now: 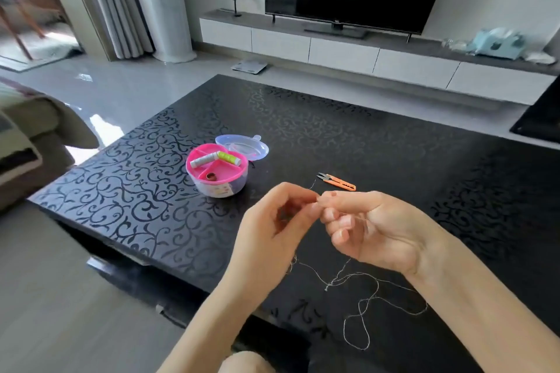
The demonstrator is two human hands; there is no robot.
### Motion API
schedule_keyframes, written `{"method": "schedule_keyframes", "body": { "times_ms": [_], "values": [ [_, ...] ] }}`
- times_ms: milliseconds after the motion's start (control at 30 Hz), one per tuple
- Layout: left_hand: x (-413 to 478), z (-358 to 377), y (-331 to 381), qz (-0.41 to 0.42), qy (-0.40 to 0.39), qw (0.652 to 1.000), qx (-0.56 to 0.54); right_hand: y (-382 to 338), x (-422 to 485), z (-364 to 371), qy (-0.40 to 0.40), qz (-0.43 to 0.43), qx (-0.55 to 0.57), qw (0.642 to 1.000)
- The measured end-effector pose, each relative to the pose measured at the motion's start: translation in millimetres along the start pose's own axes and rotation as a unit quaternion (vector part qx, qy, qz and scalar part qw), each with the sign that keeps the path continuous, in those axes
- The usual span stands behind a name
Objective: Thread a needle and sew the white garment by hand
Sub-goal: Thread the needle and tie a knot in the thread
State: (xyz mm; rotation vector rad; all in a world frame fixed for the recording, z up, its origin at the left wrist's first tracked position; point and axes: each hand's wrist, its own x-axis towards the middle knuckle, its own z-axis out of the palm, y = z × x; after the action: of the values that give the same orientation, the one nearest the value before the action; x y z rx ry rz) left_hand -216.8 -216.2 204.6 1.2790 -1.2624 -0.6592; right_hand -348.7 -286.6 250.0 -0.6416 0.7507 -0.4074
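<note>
We judge we are threading: our left hand (281,221) and right hand (372,230) pinch the thread (363,309) fingertip to fingertip above the table's (394,145) near edge, with the needle too small to see and the garment out of view, so next comes a steady, fine pull-through.

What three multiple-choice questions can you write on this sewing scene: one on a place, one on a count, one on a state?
1. Where do the orange snips lie? A. in the sewing box B. on the table, right of the box C. on the floor
2. How many thread spools lie in the box? A. one B. two C. four
3. How is the box's clear lid? A. open B. shut C. missing
Answers: 1 B, they rest on the dark tabletop; 2 B, one grey, one green; 3 A, it sits behind the uncovered pink tray.
</note>
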Motion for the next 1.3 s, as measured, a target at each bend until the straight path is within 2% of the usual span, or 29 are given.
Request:
{"method": "schedule_keyframes", "body": {
  "times_ms": [133,200,267,333,400,467,567,633,800,900,1000,1300],
  "values": [
    [-0.5,-5.2,36.1,0.053,0.028,0.998,-0.013,-13.7,-30.6,26.4,-0.017,-0.028,0.01,0.999],
    [0.4,-7.6,54.3,0.072,0.049,0.995,-0.04,-18.3,-45.5,37.0,-0.03,-0.075,-0.01,0.997],
    [3.5,-9.6,73.2,0.058,0.067,0.99,-0.111,-21.5,-58.9,43.2,-0.05,-0.155,-0.082,0.983],
    [8.0,-11.4,92.0,0.031,0.069,0.982,-0.174,-24.2,-72.4,48.4,-0.042,-0.272,-0.224,0.935],
    [11.5,-13.4,108.0,0.016,0.051,0.975,-0.215,-27.4,-85.7,56.5,0.003,-0.381,-0.351,0.855],
    [11.6,-15.6,122.2,0.024,0.03,0.974,-0.224,-32.1,-95.0,66.4,0.049,-0.462,-0.378,0.801],
    [9.3,-18.3,137.2,0.04,0.025,0.975,-0.219,-40.6,-105.2,82.2,0.085,-0.54,-0.379,0.747],
    [8.8,-19.3,142.2,0.042,0.032,0.974,-0.22,-50.1,-116.6,93.3,0.071,-0.553,-0.357,0.749],
    [11.6,-26.1,138.5,0.024,0.077,0.97,-0.227,-91.1,-153.3,128.7,-0.06,-0.49,-0.245,0.834],
    [11.7,-34.0,129.6,0.009,0.097,0.976,-0.193,-113.3,-172.2,149.6,-0.086,-0.46,-0.221,0.856],
    [13.7,-40.9,119.0,-0.011,0.118,0.98,-0.162,-131.8,-189.7,169.8,-0.104,-0.457,-0.187,0.863],
    [15.9,-52.4,96.1,-0.049,0.134,0.983,-0.115,-163.7,-235.0,223.6,-0.138,-0.495,-0.109,0.851]
  ]
}}
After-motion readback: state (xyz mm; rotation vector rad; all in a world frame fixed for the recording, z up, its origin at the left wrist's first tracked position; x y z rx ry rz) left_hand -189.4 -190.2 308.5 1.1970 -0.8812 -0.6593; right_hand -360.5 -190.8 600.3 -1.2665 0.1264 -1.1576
